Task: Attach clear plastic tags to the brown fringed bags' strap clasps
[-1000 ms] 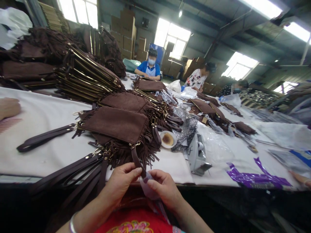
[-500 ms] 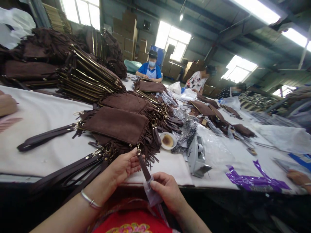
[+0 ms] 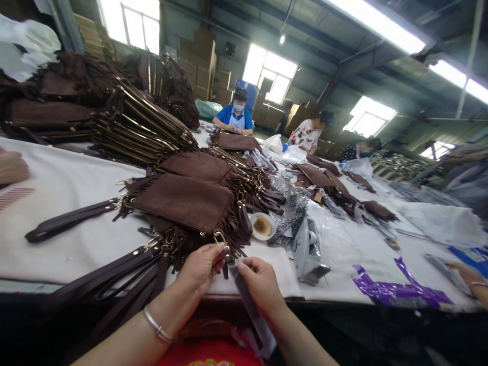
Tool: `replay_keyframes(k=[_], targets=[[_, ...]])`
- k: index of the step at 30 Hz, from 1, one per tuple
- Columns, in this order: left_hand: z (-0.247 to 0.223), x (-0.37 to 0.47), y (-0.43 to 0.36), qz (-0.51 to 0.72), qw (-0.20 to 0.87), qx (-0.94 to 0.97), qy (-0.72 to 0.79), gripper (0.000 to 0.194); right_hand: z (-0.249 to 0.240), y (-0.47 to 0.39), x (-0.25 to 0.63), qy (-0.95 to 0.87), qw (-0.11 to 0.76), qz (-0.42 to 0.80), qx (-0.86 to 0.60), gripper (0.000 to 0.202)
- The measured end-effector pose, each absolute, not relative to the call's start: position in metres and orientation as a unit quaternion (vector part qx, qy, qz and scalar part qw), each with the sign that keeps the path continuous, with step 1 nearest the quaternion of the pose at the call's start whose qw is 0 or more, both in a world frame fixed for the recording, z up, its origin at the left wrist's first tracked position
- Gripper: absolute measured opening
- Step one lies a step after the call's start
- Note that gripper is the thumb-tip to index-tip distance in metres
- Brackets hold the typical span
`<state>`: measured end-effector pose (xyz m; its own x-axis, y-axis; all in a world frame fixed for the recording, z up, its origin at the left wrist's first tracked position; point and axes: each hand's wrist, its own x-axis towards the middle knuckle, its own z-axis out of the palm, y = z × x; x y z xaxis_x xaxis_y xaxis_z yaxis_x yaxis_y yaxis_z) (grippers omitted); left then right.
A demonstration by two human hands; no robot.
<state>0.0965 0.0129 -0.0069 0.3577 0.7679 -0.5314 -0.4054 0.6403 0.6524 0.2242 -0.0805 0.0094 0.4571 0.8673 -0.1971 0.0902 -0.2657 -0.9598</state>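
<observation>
A brown fringed pouch (image 3: 183,201) lies on a stack of others at the table's front edge. From its near right corner hangs a gold clasp (image 3: 220,238) with a dark wrist strap. My left hand (image 3: 201,264) is closed, pinching the strap's top end just below the clasp. A clear plastic sleeve (image 3: 247,305) covers most of the strap's length. My right hand (image 3: 263,284) is closed on the sleeve's upper edge, with the sleeved strap hanging down toward my lap. More dark straps (image 3: 114,267) dangle over the edge beside my left forearm.
A tape dispenser (image 3: 307,251) and a small white dish (image 3: 263,226) stand right of the pouches. Further right lies a purple plastic wrapper (image 3: 400,287). Tall pouch piles (image 3: 141,127) rise at back left. Co-workers' hands show at left (image 3: 13,166) and right (image 3: 470,277).
My right hand has drawn the sleeve up the strap, from its lower part to near the clasp. My left hand has closed on the strap's top end.
</observation>
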Motion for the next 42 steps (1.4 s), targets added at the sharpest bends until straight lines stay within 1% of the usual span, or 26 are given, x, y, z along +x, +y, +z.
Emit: replay_keyframes(k=[4, 9, 11, 14, 16, 19, 21, 24, 30, 36, 39, 42], targets=[[-0.009, 0.094, 0.007, 0.387, 0.783, 0.234, 0.428, 0.030, 0.017, -0.050, 0.214, -0.339, 0.517, 0.403, -0.675, 0.028], [-0.002, 0.087, 0.006, 0.398, 0.777, 0.242, 0.424, 0.031, 0.014, -0.035, 0.207, -0.320, 0.519, 0.423, -0.670, 0.027], [-0.002, 0.085, 0.008, 0.399, 0.778, 0.239, 0.423, 0.031, 0.011, -0.039, 0.206, -0.318, 0.535, 0.445, -0.644, 0.031], [-0.005, 0.085, 0.011, 0.402, 0.779, 0.233, 0.421, 0.031, 0.005, -0.051, 0.208, -0.301, 0.556, 0.478, -0.610, 0.044], [-0.007, 0.086, 0.012, 0.402, 0.780, 0.231, 0.420, 0.032, 0.000, -0.060, 0.210, -0.299, 0.532, 0.501, -0.614, 0.047], [-0.009, 0.087, 0.012, 0.405, 0.776, 0.230, 0.425, 0.033, -0.004, -0.071, 0.212, -0.324, 0.478, 0.522, -0.627, 0.040], [-0.009, 0.087, 0.011, 0.407, 0.771, 0.232, 0.431, 0.033, -0.004, -0.076, 0.212, -0.337, 0.474, 0.514, -0.630, 0.033], [-0.009, 0.087, 0.011, 0.406, 0.767, 0.238, 0.435, 0.033, -0.001, -0.076, 0.210, -0.338, 0.497, 0.481, -0.638, 0.028], [-0.017, 0.091, 0.008, 0.410, 0.764, 0.257, 0.427, 0.038, 0.000, -0.055, 0.206, -0.347, 0.529, 0.431, -0.643, 0.030], [-0.013, 0.084, 0.007, 0.375, 0.775, 0.285, 0.421, 0.036, -0.001, -0.031, 0.202, -0.329, 0.556, 0.398, -0.651, 0.029], [-0.008, 0.074, 0.007, 0.341, 0.771, 0.352, 0.407, 0.035, -0.006, -0.030, 0.203, -0.331, 0.562, 0.405, -0.641, 0.031], [-0.009, 0.067, 0.008, 0.323, 0.727, 0.455, 0.400, 0.031, -0.013, -0.033, 0.203, -0.336, 0.566, 0.420, -0.624, 0.032]])
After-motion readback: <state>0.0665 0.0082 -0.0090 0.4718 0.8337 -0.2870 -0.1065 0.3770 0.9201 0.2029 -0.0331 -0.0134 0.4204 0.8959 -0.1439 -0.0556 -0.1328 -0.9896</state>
